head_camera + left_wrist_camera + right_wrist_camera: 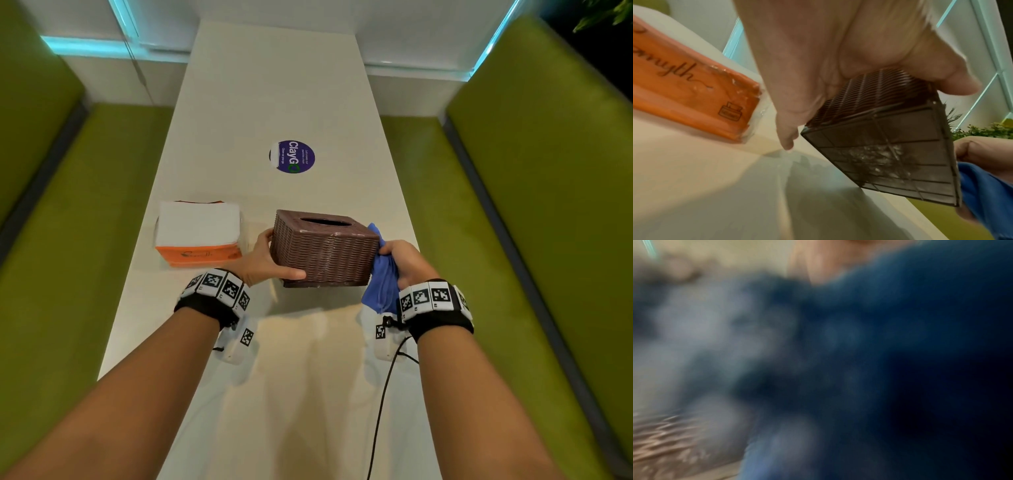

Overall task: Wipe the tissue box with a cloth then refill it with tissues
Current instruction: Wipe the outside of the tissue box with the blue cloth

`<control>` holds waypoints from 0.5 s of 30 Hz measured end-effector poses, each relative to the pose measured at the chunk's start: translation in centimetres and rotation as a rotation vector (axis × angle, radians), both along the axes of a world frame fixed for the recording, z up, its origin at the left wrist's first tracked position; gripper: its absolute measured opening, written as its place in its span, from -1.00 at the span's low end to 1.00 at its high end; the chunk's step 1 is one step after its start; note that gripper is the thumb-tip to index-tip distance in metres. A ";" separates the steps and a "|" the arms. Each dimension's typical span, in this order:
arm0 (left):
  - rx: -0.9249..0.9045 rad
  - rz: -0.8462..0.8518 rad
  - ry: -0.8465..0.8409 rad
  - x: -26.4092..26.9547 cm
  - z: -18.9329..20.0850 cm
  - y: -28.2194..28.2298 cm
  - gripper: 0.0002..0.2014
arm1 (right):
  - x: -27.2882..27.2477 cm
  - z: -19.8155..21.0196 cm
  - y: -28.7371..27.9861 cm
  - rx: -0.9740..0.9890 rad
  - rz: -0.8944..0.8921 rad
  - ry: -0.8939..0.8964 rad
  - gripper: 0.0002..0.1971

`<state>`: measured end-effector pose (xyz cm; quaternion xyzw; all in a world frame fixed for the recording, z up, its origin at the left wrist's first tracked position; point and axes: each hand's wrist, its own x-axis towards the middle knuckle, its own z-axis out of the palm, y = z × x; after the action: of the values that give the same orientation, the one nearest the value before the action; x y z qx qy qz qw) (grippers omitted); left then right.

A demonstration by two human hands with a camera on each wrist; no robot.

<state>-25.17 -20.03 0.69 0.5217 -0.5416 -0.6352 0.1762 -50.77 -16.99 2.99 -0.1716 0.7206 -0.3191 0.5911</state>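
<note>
A brown woven tissue box [323, 248] with an oval slot on top is held tilted just above the table [267, 85]. My left hand [265, 255] grips its left side, thumb along the front face. The left wrist view shows the box's gridded underside [890, 155] under my left hand [838, 65]. My right hand [406, 262] holds a bunched blue cloth [382, 277] against the box's right side. The blue cloth [879, 345] fills the blurred right wrist view, with the woven box [659, 434] at lower left. A pack of white tissues [198, 236] in an orange wrapper lies left of the box.
A round purple sticker [292, 156] sits on the table beyond the box. Green benches [513, 205] run along both sides of the narrow table. A black cable [380, 411] hangs from my right wrist. The tissue pack [684, 86] lies close to my left hand.
</note>
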 end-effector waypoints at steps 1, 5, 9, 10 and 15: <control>0.027 0.034 0.040 -0.1 0.0 0.2 0.73 | 0.1 0.1 0.1 0.001 0.003 0.005 -0.86; 0.099 0.126 0.137 -0.1 -0.5 0.3 0.70 | 1.1 1.1 0.5 -0.023 0.048 0.041 -0.83; 0.131 0.158 0.203 0.4 -0.8 0.4 0.48 | 3.2 3.8 0.6 -0.295 0.259 0.479 -0.75; 0.131 0.167 0.214 0.4 -0.8 0.4 0.52 | 4.0 4.5 0.7 -0.375 0.302 0.540 -0.68; 0.065 0.186 0.243 0.2 -0.5 -0.1 0.55 | 9.1 6.4 0.7 -0.619 0.603 0.571 -0.58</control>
<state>-24.96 -20.15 0.14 0.4944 -0.4446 -0.6918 0.2815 -41.71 -16.27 9.39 -0.6189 0.6435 -0.2732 0.3580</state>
